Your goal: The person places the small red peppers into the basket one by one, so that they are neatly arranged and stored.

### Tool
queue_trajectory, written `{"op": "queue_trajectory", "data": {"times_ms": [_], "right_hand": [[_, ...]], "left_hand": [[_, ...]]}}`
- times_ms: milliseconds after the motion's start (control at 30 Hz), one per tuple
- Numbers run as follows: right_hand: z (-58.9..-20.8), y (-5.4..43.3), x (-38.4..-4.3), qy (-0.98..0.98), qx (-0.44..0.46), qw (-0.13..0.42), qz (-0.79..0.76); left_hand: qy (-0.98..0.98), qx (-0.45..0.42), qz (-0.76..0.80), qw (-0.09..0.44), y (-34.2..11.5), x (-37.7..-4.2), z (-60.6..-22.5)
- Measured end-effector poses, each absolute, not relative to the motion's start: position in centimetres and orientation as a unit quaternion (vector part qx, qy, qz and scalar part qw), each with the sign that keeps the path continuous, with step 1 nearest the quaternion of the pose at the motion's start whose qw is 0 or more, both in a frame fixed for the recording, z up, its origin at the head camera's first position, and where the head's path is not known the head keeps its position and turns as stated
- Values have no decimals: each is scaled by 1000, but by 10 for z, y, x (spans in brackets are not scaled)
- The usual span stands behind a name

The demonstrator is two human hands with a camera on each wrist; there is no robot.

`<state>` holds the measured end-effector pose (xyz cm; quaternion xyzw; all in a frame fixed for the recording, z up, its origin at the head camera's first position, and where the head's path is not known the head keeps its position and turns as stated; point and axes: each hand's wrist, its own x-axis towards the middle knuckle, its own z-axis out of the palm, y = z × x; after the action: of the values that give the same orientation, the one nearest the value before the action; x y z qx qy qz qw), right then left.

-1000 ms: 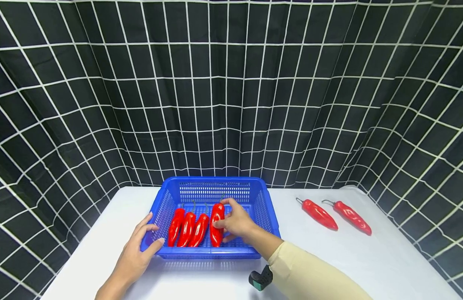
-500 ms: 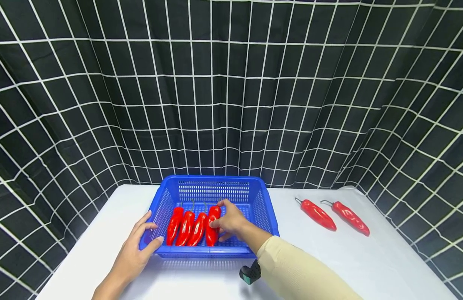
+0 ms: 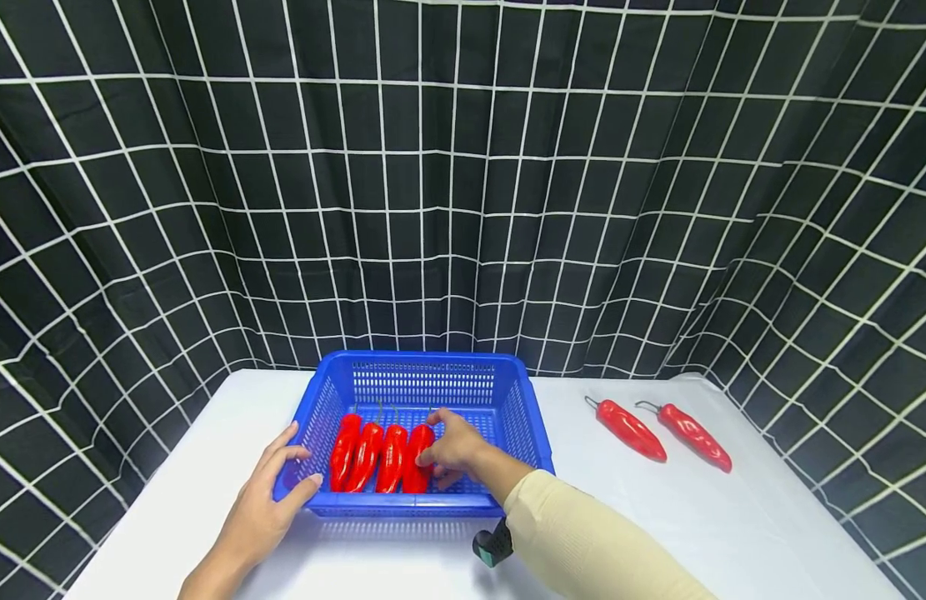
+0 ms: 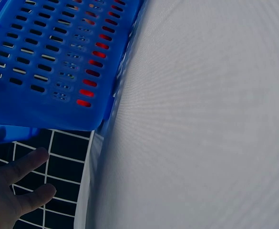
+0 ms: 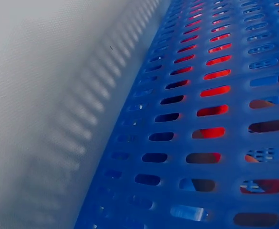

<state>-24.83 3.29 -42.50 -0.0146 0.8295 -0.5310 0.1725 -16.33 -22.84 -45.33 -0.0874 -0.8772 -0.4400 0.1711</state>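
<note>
A blue plastic basket point(image 3: 425, 357) holds several red peppers, upright side by side with stems away from me. My right hand point(image 3: 463, 446) reaches over the front rim and holds the rightmost red pepper point(image 3: 415, 463), thumb on its face and index finger near its stem end. Directly left of it lies another pepper point(image 3: 391, 460). My left hand point(image 3: 262, 504) rests at the basket's left front corner with its fingers spread. In the left wrist view two fingers point(image 4: 32, 198) stretch out below the basket wall point(image 4: 44, 107). The right wrist view shows red through the basket's slots point(image 5: 214, 90).
Two more red peppers point(image 3: 631, 429) point(image 3: 695, 435) lie on the white table point(image 3: 583, 492) right of the basket. A dark strapped device point(image 3: 493, 543) hangs under my right wrist. A black cloth with a white grid point(image 3: 463, 183) encloses the back and sides.
My right hand has moved the held pepper leftward, up close to the other peppers in the basket. The left hand stays at the corner. The whole view has shifted slightly.
</note>
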Motion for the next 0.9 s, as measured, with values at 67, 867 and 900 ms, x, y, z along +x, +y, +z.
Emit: {"op": "queue_trajectory", "data": {"times_ms": [67, 867, 900], "right_hand": [[-425, 32, -248, 830, -15, 177, -528], [-408, 56, -241, 766, -58, 172, -617], [-407, 58, -240, 762, -61, 173, -621]], "left_hand": [[-877, -87, -440, 173, -229, -163, -454], [-878, -83, -442, 165, -228, -164, -455], [-878, -82, -442, 164, -228, -164, -455]]}}
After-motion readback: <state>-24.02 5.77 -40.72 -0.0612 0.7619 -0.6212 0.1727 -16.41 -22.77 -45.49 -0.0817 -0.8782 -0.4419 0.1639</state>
